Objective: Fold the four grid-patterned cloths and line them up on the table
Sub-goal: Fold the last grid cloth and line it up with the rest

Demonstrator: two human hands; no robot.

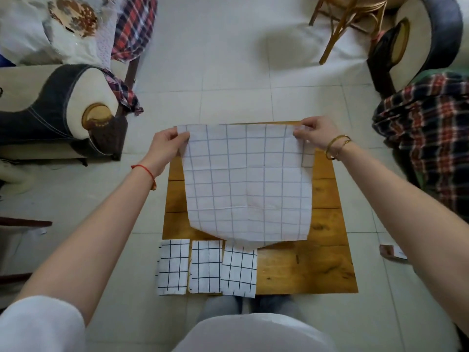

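Two hands were up on the unfolded cloth (247, 181), one at each top corner. The left hand (166, 146) pinched the top left corner, thumb on the near face and the other fingers curled behind the fabric, out of sight. The right hand (317, 132) pinched the top right corner the same way, its fingertips (298, 134) pressed together on the edge, and a small flap of cloth hung just below that grip. Between the two pinches the top edge ran taut and nearly level, and the sheet hung down from the fingers with its faint grid lines facing the camera. Its lower edge curved and drooped onto the wooden table (304, 268), the lowest part overlapping the top of the third folded cloth (238, 271).

Three folded cloths sat in a row along the table's near left edge: the first folded cloth (173, 266) at the corner, the second folded cloth (206, 266) just beside it, and the third touching the second. A red string (144, 170) circled the left wrist and gold bangles (337, 147) the right. Armchairs draped in plaid fabric (426, 138) stood to either side on the tiled floor (228, 72).
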